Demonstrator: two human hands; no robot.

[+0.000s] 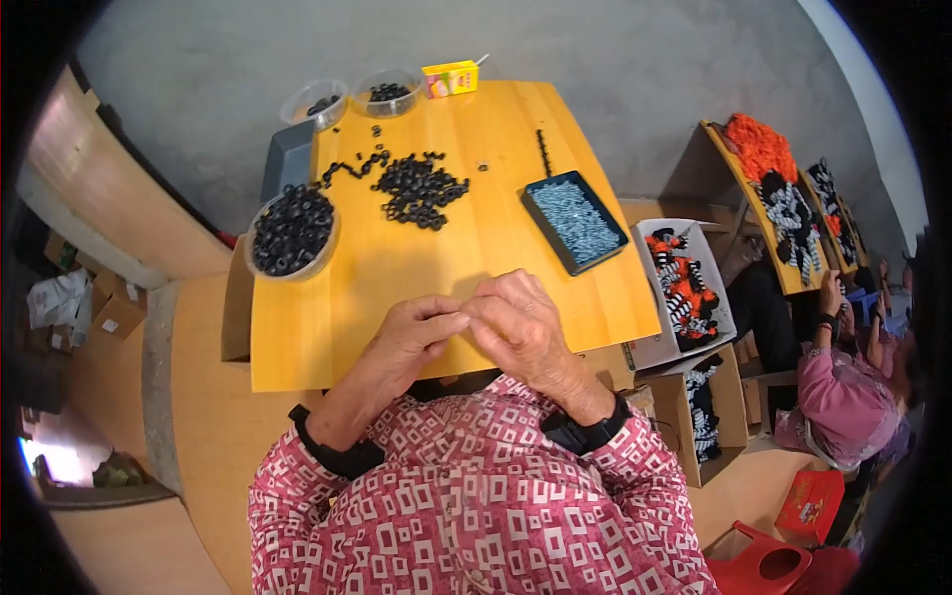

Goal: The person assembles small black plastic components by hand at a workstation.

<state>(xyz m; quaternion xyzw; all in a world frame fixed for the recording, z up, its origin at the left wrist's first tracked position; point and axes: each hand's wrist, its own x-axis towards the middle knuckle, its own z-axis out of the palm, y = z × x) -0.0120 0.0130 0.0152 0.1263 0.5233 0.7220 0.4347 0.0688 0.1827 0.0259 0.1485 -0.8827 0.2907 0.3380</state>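
My left hand [418, 332] and my right hand [518, 322] meet over the near edge of the yellow wooden table [347, 347]. Their fingertips are pinched together, and whatever lies between them is hidden or too small to name. Beyond them spreads a loose pile of small black rings [418, 188]. To the left, a clear round tub [329, 250] is heaped with more black ring-shaped pieces. On the right lies a dark tray [613, 250] filled with many thin blue-grey metallic pieces [575, 218]. A short dark strand [542, 154] lies just behind that tray.
Two clear bowls [402, 107] with black pieces and a yellow box [451, 78] stand at the far edge, near a grey bin [288, 164]. Right of the table, a white crate [732, 297] holds orange, black and striped items. A person [853, 387] sits at far right near a red stool [759, 560].
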